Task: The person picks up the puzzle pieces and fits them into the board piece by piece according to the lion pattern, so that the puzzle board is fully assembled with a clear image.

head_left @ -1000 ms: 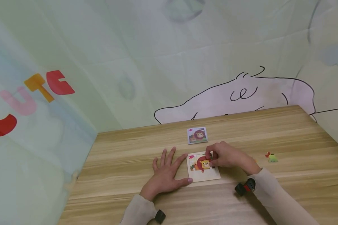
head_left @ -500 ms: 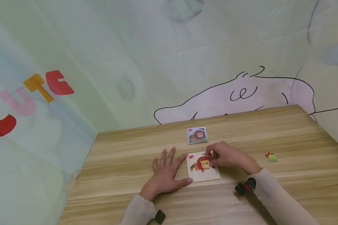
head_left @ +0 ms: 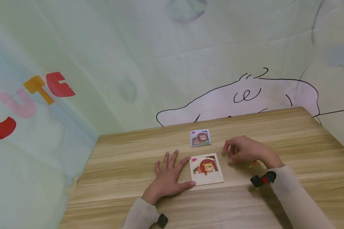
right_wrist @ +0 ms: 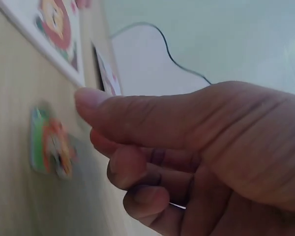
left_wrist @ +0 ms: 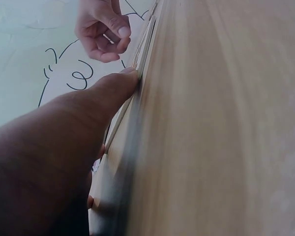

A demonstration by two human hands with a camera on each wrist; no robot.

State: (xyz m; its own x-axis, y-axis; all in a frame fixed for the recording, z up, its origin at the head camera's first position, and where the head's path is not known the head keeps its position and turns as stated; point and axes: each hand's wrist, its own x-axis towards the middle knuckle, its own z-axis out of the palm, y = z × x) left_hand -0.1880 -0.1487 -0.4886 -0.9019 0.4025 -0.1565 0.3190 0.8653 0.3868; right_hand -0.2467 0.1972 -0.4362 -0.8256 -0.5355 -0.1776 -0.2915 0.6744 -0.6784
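Observation:
My left hand [head_left: 168, 181] lies flat with fingers spread, index fingertip and thumb touching the left side of a square puzzle board [head_left: 207, 178]. A lion's head and a pink flower show on the board; its lower strip is bare wood. Just right of the board my right hand [head_left: 247, 150] hovers, fingers loosely bent and nothing between thumb and fingers. In the right wrist view a green and orange puzzle piece [right_wrist: 51, 145] lies on the table beside the thumb of that hand [right_wrist: 187, 142]. Another orange piece [head_left: 255, 163] is partly hidden under the right wrist.
A small lion picture card [head_left: 200, 138] lies behind the board. The wooden table [head_left: 126, 162] meets a printed wall cloth [head_left: 137, 79] at its back edge, with another stretch of cloth along the left.
My right hand has left the board's upper right part and moved right, uncovering that corner with its printed picture. My left hand has stayed in place.

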